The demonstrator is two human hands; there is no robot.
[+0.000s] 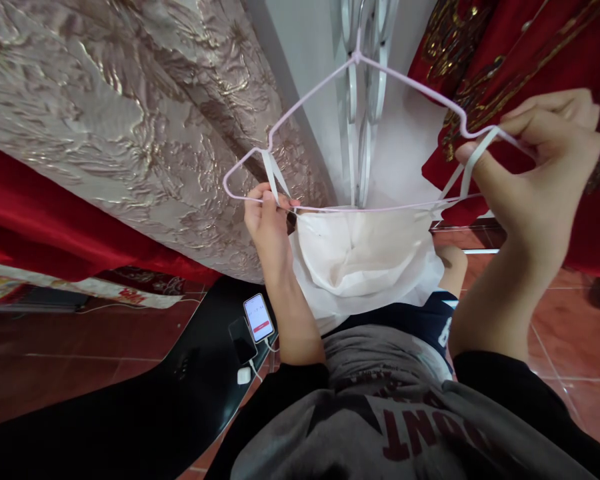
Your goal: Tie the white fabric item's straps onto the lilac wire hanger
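Note:
A pale pink clothes hanger is held up in front of me, its hook at the top. From it hangs a white garment with thin straps, its upper edge along the hanger's lower bar. The left strap loops over the hanger's left notch and runs down to my left hand. That hand is closed around the strap's lower part at the bar. My right hand pinches the hanger's right end, with the right strap looped over the hanger beside my thumb. The hanger's right tip is hidden by that hand.
Several white hangers hang behind on a pale wall. Textured beige cloth hangs at left, red embroidered cloth at right. A black bench-like surface carries two phones, cables and a small white case. The floor is red tile.

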